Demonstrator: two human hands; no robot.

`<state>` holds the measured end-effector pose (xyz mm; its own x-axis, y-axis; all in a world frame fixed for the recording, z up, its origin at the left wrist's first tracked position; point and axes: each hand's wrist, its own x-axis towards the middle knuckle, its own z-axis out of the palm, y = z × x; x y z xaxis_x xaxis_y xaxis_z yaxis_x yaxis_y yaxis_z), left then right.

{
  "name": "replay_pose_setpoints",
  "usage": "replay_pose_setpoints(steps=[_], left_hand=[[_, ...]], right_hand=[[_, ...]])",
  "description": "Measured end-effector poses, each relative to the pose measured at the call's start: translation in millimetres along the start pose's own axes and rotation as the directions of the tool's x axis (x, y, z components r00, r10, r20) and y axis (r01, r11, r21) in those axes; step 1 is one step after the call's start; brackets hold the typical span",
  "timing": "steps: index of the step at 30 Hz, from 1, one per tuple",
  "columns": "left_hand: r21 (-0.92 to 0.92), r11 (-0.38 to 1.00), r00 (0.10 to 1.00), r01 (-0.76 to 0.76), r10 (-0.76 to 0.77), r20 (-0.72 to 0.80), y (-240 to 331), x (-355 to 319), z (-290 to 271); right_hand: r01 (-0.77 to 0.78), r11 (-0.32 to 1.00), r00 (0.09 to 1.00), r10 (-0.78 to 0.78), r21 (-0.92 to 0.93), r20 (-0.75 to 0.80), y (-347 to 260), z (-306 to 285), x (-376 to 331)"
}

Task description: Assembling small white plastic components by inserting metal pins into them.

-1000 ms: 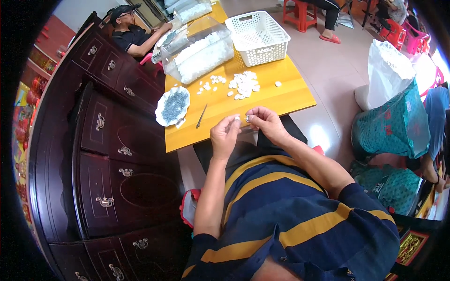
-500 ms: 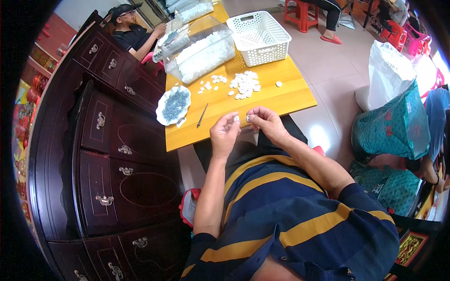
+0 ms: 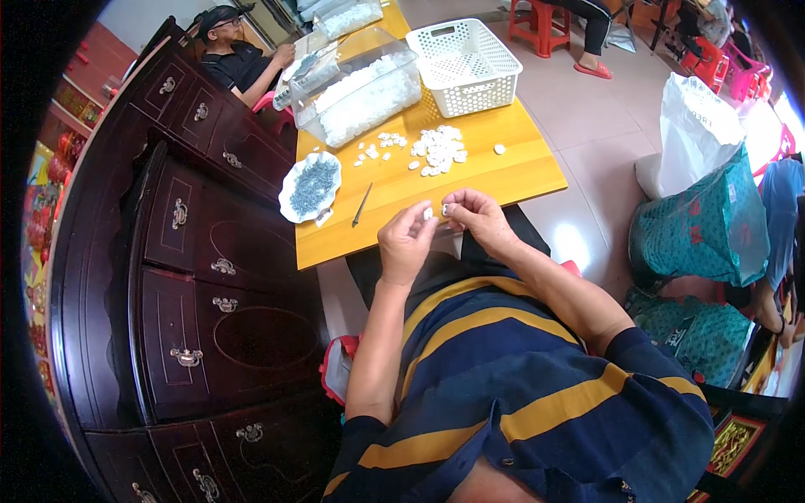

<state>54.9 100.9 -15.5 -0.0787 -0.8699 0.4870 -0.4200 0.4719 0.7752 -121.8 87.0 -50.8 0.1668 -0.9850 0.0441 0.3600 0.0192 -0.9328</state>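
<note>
Over the near edge of the wooden table (image 3: pixel 520 178), my left hand (image 3: pixel 404 245) pinches a small white plastic piece (image 3: pixel 428 214) between thumb and fingertips. Close beside it, my right hand (image 3: pixel 480 221) is closed on another small white piece (image 3: pixel 445 210), mostly hidden by the fingers. A pile of white round pieces (image 3: pixel 438 149) lies just beyond both hands, with smaller white bits (image 3: pixel 371 152) to its left. One round piece (image 3: pixel 500 149) sits alone at the right. A thin dark pointed tool (image 3: pixel 362 205) rests left of my left hand.
A white scalloped dish (image 3: pixel 288 186) holds small blue-grey parts (image 3: pixel 314 188). Farther back stand a clear bin (image 3: pixel 312 126) of white pieces and a white perforated basket (image 3: pixel 478 101). Dark drawers (image 3: pixel 243 318) line the left; teal bags (image 3: pixel 683 230) stand right. Another person (image 3: pixel 243 63) sits at far left.
My left hand has turned slightly and shifted a little right, showing more of its white piece. My right hand stays nearly where it was.
</note>
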Motion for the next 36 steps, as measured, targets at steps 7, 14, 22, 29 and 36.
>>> replay_pose_setpoints(steps=[7,14,22,29,36], left_hand=[[-0.018,1.0,1.0,-0.012,0.012,-0.013,-4.9,0.6,-2.7],[0.098,0.994,0.999,-0.049,0.049,-0.002,5.2,2.4,-5.3],[0.07,0.997,0.999,-0.026,0.027,-0.018,1.6,2.7,-6.3],[-0.169,0.983,0.997,0.075,-0.074,0.011,-13.2,2.3,-9.8],[-0.341,0.901,0.963,0.27,-0.255,0.088,-10.9,0.3,-8.5]], right_hand=[[-0.003,1.0,0.999,0.003,-0.003,0.038,-3.2,1.9,-1.9],[-0.088,0.995,0.996,0.088,0.043,0.002,-11.6,4.4,-4.8],[-0.065,0.997,0.998,0.065,0.038,-0.002,-9.5,2.3,-2.5],[-0.047,0.998,0.999,0.047,0.028,-0.006,-12.1,3.8,-2.4],[-0.021,1.0,1.0,0.021,0.007,-0.001,-10.9,2.2,-2.5]])
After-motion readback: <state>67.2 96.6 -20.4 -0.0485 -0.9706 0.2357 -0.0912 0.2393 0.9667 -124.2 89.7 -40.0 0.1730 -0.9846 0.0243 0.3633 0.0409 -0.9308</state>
